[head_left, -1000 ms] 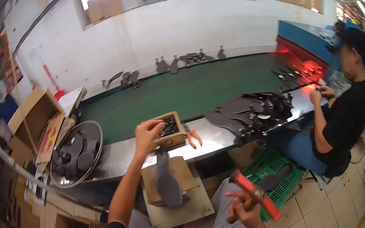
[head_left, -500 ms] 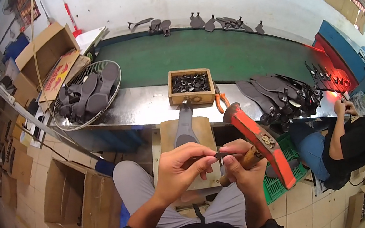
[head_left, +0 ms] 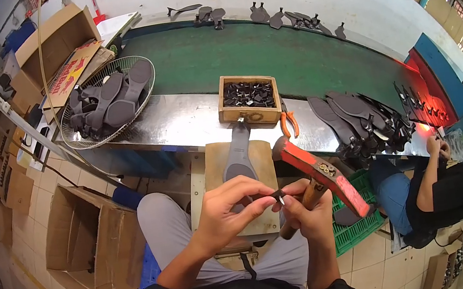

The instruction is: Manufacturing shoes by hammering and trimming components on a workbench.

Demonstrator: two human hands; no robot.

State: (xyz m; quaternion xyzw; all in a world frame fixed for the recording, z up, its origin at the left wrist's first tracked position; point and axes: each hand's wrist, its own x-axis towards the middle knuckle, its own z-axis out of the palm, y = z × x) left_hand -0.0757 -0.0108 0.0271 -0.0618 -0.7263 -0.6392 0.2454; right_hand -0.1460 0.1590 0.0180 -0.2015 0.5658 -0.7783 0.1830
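Observation:
My left hand [head_left: 227, 211] pinches a small black piece with a shiny bit [head_left: 277, 194] between thumb and fingertips. It is too small for me to make out its kind. My right hand [head_left: 311, 212] meets it from the other side, fingertips at the piece. That same hand also grips a hammer [head_left: 323, 172] by its wooden handle, with the worn red head pointing up and to the right. Beyond my fingers, a grey sandal sole [head_left: 238, 162] lies lengthwise on a wooden board [head_left: 262, 157] in front of my lap.
A wooden box [head_left: 251, 118] of small black parts stands on the metal bench edge, beside orange-handled pliers [head_left: 290, 121]. Sandal soles fill a wire basket [head_left: 151, 75] at left and pile up [head_left: 355, 114] at right. Behind runs a green belt [head_left: 191, 47]. A co-worker [head_left: 462, 185] sits at right.
The view has shifted slightly, so the bench sits higher in it. The hammer head has tilted a little, and the small piece is turned, showing its shiny bit.

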